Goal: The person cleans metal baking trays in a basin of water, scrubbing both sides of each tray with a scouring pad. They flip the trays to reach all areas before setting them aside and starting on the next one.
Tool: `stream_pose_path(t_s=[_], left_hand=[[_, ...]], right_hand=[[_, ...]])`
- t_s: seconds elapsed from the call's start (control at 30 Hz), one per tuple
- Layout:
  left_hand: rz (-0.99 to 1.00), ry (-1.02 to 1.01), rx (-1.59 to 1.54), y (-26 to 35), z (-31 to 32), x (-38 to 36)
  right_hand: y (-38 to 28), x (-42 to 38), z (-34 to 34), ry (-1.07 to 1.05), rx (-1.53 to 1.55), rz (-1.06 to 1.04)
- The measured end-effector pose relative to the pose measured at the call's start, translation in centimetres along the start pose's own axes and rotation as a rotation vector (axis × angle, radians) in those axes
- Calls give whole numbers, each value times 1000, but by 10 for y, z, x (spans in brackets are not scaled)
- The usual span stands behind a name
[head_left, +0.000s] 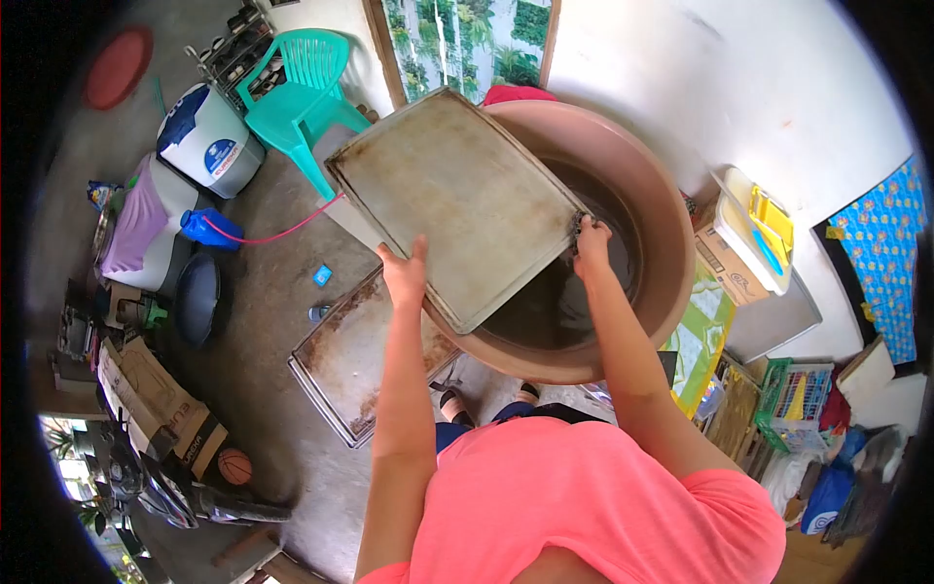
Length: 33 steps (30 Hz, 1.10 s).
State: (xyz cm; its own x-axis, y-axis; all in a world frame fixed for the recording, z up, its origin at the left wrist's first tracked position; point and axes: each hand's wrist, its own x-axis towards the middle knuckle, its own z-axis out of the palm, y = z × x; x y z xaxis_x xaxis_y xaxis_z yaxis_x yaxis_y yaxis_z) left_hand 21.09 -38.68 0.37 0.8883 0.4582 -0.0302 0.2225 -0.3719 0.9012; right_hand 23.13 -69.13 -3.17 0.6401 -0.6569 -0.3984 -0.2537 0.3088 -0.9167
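Note:
A large metal baking tray (457, 204), stained brown along its rim, is tilted over a wide brown basin (671, 263) holding dark water. My left hand (405, 274) grips the tray's near left edge, its thumb side on top and the other fingers partly hidden. At the right edge of the tray, my right hand (592, 245) is closed around a small dark scouring pad (581, 220), which touches the rim. More stained baking trays (355, 350) lie stacked on the floor, left of the basin and beside my feet.
Behind the tray stands a green plastic chair (297, 88). A white washing machine (209, 141), a blue jug (209, 229) and a black basin (197, 297) are at left. A cardboard box (725, 263) and a green crate (778, 399) stand at right.

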Motion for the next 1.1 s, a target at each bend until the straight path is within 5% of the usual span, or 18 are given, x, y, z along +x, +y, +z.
stream_pose_path(t_s=[0.17,0.3,0.5,0.67,0.87,0.97,1.1], left_hand=[[-38,36,63,7,1,-4],[-48,-12,26,10,-3,-6],[-14,-19,27,0,2,-1],[4,-5,18,6,1,-3],[-33,-16,67,14,-3,-8],[-26,-33,53,8,-1,-3],[-5,25,68,1,4,1]], right_hand=[[10,-76,14,-128,-74,-20],[-22,-13,8,36,73,50],[35,-64,18,-181,-39,-222],[-33,-2,15,47,237,67],[45,-21,19,-84,-164,-182],[-1,-3,8,39,-154,-186],[-44,65,-6,124,-357,-759]])
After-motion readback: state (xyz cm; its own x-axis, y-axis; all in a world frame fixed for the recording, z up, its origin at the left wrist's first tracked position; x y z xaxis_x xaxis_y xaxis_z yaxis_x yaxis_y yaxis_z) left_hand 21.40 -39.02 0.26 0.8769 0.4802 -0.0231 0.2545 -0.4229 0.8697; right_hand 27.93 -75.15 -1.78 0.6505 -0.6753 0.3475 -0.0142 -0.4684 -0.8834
